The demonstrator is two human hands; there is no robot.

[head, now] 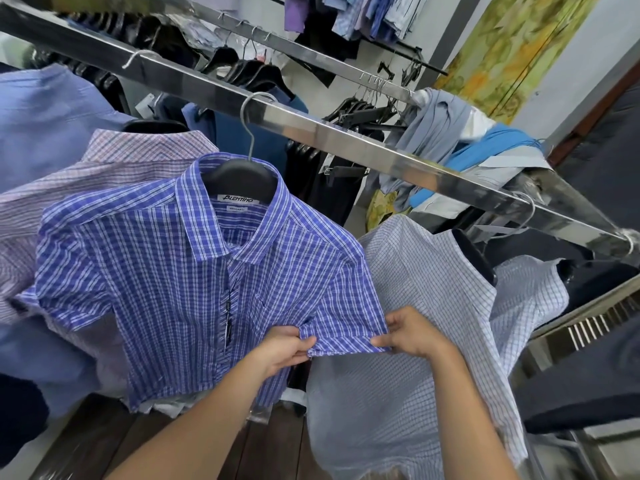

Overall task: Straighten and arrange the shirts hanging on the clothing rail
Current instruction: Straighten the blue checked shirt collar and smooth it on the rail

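Both hands [284, 351] [412, 332] pinch the blue checked shirt's [166, 271] sleeve hem.

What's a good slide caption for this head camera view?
Left hand and right hand pinch the sleeve hem of a blue checked shirt hanging on the rail.

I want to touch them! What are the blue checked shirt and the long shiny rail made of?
The blue checked shirt looks like thin woven cotton, matte, creasing softly. The rail seems polished metal, mirror-bright with reflections.
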